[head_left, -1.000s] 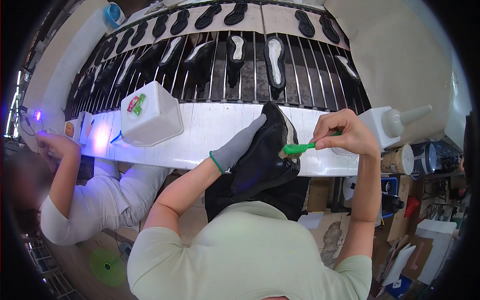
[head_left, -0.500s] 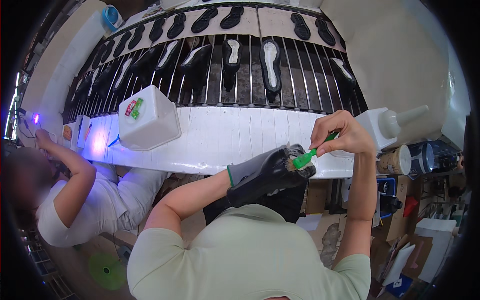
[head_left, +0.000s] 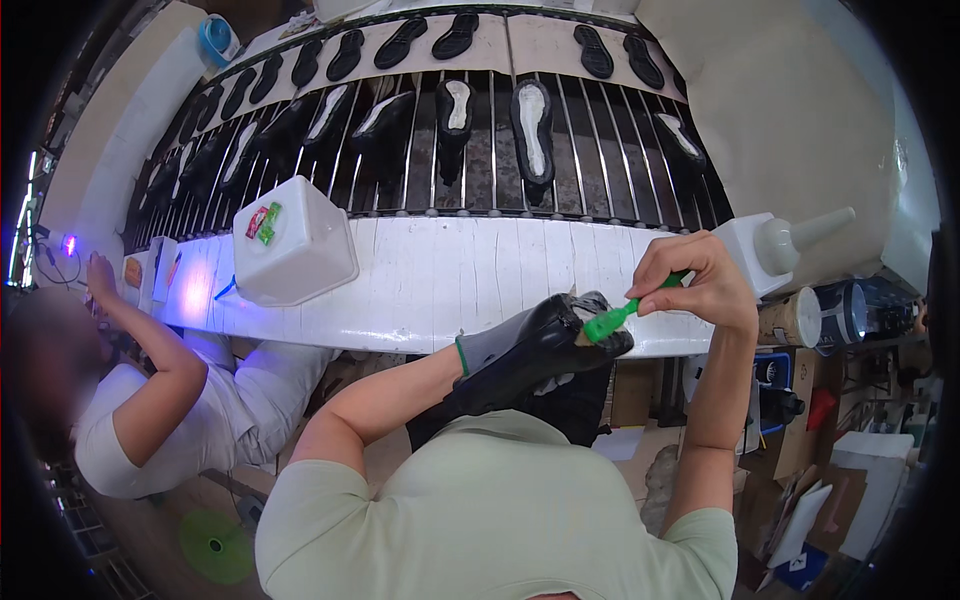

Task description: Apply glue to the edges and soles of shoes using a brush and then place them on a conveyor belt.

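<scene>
A black boot (head_left: 530,355) lies tilted across my lap at the table's near edge, its underside turned up. My left hand (head_left: 492,340), in a grey glove with a green cuff, holds the boot from its far side; most of its fingers are hidden behind it. Pinched in my right hand (head_left: 700,280) is a green-handled brush (head_left: 610,322). The brush's head touches the boot's underside, where patches look whitish grey.
Behind the white table (head_left: 430,260), a rack of metal rods (head_left: 590,150) carries black boots and several black soles (head_left: 400,42). A white box (head_left: 295,245) and a white bottle with a spout (head_left: 770,250) stand on the table. A co-worker (head_left: 170,400) sits at left.
My right hand has moved slightly right and down, with the brush angled a little differently on the boot. The co-worker's raised arm has shifted slightly.
</scene>
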A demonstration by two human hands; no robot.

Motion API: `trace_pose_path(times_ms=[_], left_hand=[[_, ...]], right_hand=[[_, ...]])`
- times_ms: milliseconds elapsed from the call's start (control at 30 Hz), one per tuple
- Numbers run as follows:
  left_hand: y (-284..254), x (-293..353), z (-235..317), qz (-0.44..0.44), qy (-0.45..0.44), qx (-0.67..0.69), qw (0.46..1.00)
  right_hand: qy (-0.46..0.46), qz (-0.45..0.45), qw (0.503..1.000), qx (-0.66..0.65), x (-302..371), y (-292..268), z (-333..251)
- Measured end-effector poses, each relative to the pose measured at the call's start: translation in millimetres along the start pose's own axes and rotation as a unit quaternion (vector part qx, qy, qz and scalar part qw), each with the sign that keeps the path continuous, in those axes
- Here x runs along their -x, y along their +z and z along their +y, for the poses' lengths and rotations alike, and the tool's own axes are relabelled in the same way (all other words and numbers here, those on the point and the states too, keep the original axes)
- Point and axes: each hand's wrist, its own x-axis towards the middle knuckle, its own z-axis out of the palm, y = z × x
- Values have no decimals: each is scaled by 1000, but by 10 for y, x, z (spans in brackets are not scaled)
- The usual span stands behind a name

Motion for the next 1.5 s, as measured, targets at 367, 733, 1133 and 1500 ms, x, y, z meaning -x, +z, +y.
trace_pose_path(times_ms=[367,733,1133,1500], left_hand=[[-428,-117,-306,131,46,373,917],[-552,-42,-111,362,233,70,900],[-452,-22,-4,335,295,84,891],[-368,-24,31,309,297,100,898]], right_hand=[[201,450,860,133,688,99,551],[274,428,760,406,947,228,815],[-786,303,515,-161,43,1182,-1293],[-827,264,463,-179,35,1161,-1347]])
